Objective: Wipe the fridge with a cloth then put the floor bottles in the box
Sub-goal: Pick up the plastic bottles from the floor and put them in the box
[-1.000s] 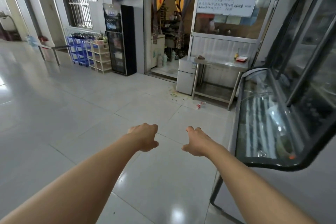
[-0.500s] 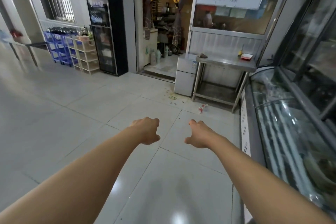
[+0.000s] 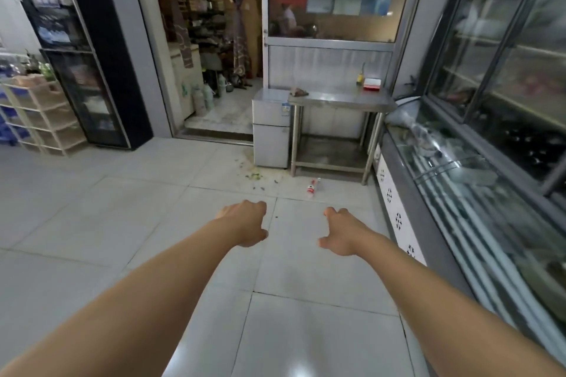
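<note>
A small silver two-door fridge (image 3: 271, 128) stands against the far wall, beside a steel table (image 3: 341, 100). A crumpled brownish cloth (image 3: 299, 91) lies on the table's left end. One bottle with a red label (image 3: 311, 188) lies on the tiled floor in front of the table. My left hand (image 3: 246, 221) and my right hand (image 3: 340, 234) are stretched out in front of me over the floor, fingers loosely curled, holding nothing. Both hands are well short of the fridge and the bottle.
A long glass display freezer (image 3: 465, 193) runs along the right. Green scraps (image 3: 254, 176) litter the floor near the fridge. A black drinks cooler (image 3: 88, 70), a beige rack (image 3: 43, 113) and an open kitchen doorway (image 3: 211, 70) are at the back left.
The view has advanced toward the fridge and table, which appear larger. The freezer has slid along the right. Both hands stay outstretched and empty.
</note>
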Action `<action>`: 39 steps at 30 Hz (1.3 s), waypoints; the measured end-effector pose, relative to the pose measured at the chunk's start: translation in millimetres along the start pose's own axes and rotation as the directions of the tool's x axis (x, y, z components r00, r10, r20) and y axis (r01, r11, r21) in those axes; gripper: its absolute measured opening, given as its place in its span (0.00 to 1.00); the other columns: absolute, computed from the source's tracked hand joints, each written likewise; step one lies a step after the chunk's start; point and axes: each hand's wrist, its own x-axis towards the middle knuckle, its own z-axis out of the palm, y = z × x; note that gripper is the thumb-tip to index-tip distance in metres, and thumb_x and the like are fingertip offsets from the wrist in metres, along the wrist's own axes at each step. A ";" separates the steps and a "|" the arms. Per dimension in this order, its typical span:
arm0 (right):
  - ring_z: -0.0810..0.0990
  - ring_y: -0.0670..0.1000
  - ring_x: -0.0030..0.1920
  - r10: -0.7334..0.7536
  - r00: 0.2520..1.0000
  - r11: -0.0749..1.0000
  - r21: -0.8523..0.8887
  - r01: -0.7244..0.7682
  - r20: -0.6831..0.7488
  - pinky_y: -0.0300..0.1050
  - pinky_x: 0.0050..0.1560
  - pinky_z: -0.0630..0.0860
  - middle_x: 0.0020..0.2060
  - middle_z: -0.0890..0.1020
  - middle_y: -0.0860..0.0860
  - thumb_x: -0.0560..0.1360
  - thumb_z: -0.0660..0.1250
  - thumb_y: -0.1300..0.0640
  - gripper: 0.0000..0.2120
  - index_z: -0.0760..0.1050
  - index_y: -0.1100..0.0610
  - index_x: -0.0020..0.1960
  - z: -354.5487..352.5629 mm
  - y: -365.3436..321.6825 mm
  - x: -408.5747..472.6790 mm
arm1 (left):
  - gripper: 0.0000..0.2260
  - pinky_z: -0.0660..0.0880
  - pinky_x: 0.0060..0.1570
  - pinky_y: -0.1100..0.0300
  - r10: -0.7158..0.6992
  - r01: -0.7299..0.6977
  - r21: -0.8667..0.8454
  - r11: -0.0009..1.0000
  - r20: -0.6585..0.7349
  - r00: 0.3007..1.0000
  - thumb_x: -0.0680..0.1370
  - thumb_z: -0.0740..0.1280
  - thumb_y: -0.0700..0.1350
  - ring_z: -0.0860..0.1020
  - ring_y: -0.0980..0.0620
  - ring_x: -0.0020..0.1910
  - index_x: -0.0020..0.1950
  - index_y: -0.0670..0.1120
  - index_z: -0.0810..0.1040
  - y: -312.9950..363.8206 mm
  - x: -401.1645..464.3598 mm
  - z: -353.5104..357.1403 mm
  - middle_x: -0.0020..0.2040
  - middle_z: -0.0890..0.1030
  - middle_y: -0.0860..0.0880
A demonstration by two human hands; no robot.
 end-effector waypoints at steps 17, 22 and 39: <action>0.67 0.60 0.68 0.030 0.999 0.999 0.017 -0.029 -0.020 0.49 0.62 0.69 0.72 0.60 0.59 0.76 0.65 0.51 0.33 0.54 0.57 0.75 -132.8 4.6 392.3 | 0.20 0.69 0.51 0.54 0.060 -0.060 -0.045 0.997 0.013 0.998 0.76 0.63 0.54 0.74 0.45 0.58 0.66 0.48 0.67 -63.8 414.1 -71.5 0.61 0.75 0.46; 0.70 0.59 0.65 0.095 0.995 0.992 0.086 -0.095 -0.005 0.48 0.60 0.70 0.69 0.63 0.58 0.76 0.65 0.51 0.31 0.56 0.56 0.74 -158.9 24.6 502.8 | 0.22 0.69 0.54 0.53 0.121 -0.120 -0.027 0.992 0.054 0.991 0.77 0.63 0.54 0.74 0.44 0.60 0.68 0.48 0.66 -70.0 547.1 -76.0 0.64 0.74 0.45; 0.73 0.58 0.61 0.240 0.962 0.952 0.161 -0.259 0.131 0.46 0.57 0.71 0.64 0.68 0.58 0.75 0.67 0.49 0.31 0.58 0.56 0.72 -213.2 163.7 854.0 | 0.22 0.71 0.56 0.51 0.155 -0.153 -0.032 0.988 0.289 0.945 0.78 0.62 0.54 0.75 0.43 0.58 0.68 0.46 0.65 -27.3 931.3 -57.8 0.61 0.75 0.43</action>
